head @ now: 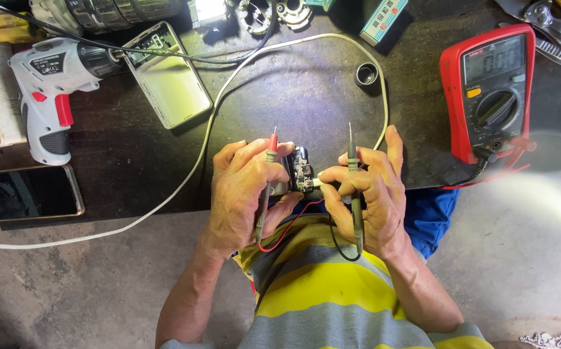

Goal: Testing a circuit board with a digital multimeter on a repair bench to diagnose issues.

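My left hand (245, 190) grips a red-tipped meter probe (271, 143) and steadies a small black battery pack with a bare circuit board (301, 169) at the edge of the dark workbench (293, 90). A black meter probe (351, 155) sits upright in my right hand (368, 194), which also pinches the white cable plug at the pack's right side. The probes' thin red and black leads loop down over my striped shirt. The red multimeter (490, 90) lies at the right of the bench.
A white cable (229, 84) loops across the bench. A white and grey cordless screwdriver (51, 84) lies at the left beside an open white casing (167, 77). A dark phone (27, 192) rests near the bench's left front. A small black ring (366, 74) sits behind my hands.
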